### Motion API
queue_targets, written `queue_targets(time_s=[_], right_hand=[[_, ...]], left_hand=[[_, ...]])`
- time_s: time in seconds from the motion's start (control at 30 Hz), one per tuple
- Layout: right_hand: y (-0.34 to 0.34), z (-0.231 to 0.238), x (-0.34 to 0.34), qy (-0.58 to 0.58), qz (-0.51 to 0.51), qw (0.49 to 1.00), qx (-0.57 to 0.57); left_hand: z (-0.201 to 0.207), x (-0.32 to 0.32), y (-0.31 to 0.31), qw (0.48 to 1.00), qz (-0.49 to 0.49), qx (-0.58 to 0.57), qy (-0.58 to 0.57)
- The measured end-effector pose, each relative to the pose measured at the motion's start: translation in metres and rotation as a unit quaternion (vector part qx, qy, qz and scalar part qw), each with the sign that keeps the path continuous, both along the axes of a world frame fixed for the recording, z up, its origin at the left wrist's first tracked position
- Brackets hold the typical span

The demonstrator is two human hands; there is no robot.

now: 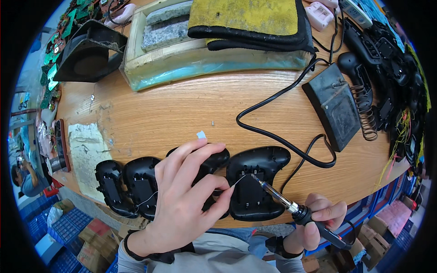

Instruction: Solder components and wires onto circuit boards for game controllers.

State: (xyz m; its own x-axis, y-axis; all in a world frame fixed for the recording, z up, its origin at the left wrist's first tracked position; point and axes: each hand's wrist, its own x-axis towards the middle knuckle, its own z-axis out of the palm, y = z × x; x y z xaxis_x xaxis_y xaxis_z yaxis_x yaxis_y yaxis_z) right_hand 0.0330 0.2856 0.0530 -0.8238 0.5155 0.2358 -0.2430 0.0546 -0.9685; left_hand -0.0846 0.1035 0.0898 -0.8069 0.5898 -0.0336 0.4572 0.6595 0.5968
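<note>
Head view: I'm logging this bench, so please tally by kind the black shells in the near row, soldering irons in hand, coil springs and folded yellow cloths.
Black shells: 4, one largely hidden by the left hand
Soldering iron: 1
Coil spring: 1
Folded yellow cloth: 1
Total: 7

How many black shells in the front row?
4, left to right: first shell far left, second shell beside it, third shell partly behind the left hand, fourth shell at the soldering iron's tip. The hand may hide more.
</note>
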Motion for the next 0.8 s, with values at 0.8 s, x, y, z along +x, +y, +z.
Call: queue_targets(time_s=[0.8], right_hand=[[0.004,0.005,-0.02,-0.026,0.049,0.994,0.09]], left_hand=[[0.002,-0.016,0.002,0.997,-0.061,-0.049,-0.023]])
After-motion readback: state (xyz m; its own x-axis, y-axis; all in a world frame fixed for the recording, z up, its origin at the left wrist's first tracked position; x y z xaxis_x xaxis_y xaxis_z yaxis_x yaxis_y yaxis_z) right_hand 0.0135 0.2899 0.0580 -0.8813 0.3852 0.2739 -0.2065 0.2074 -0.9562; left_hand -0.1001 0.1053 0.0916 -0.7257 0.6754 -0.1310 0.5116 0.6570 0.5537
